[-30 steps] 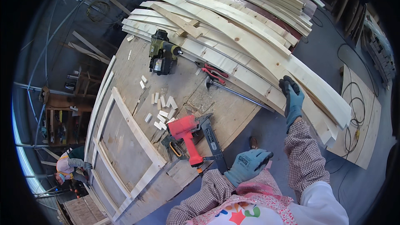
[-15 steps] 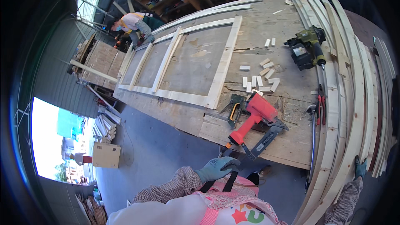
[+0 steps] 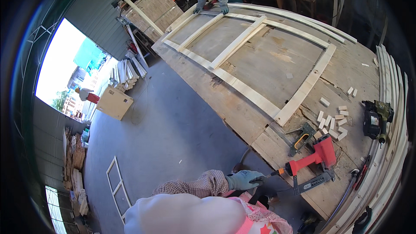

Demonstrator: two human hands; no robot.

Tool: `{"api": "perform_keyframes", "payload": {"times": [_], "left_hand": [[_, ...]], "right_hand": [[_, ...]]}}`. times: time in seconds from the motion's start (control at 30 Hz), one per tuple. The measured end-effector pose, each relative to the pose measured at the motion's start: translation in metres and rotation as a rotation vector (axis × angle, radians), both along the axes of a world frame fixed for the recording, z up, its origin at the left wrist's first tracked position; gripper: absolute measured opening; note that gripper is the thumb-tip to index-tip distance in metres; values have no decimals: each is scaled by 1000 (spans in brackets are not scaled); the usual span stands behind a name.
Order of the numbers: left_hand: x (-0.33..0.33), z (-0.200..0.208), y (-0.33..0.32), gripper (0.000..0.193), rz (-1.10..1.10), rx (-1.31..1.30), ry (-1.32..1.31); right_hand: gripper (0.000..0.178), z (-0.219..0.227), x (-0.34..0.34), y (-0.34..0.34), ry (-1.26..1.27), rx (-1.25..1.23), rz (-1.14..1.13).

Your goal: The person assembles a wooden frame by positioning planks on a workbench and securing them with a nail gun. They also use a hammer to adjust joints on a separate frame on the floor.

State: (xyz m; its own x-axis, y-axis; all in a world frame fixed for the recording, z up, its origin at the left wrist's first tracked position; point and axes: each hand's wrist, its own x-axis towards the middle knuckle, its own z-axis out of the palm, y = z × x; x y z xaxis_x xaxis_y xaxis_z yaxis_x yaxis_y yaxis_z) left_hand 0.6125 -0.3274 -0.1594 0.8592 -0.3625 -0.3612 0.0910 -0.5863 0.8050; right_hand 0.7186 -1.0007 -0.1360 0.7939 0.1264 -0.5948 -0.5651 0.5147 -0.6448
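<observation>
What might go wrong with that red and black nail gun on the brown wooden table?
The red and black nail gun lies at the edge of the brown wooden table, close to the person's left hand in a blue-grey glove. A bump could perhaps tip it off. The small, pale, rectangular wooden blocks lie loose nearby, so a knock might scatter them.

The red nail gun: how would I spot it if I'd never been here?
Find the big wooden table bearing a pale ladder-like frame. At its near end, just right of the gloved left hand, the red nail gun lies beside a dark green hand stapler. Unlike that smaller tool, it has a chunky, bright red body.
</observation>
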Motion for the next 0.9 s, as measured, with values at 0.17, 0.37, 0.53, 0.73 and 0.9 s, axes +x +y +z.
{"api": "perform_keyframes", "payload": {"times": [0.17,0.37,0.53,0.73,0.9], "left_hand": [[-5,4,101,30,122,-79,-22],[9,-11,227,29,324,-115,-178],[6,-2,283,22,586,-305,-50],[7,-18,285,19,729,-406,140],[10,-12,267,17,621,-316,175]], "right_hand": [[39,-24,-55,218,24,-483,-256],[45,-63,-133,386,62,-554,-272],[47,-32,-79,471,-29,-614,-275],[46,-6,-19,514,-54,-974,-422],[72,-11,-17,445,229,-1538,-251]]}}
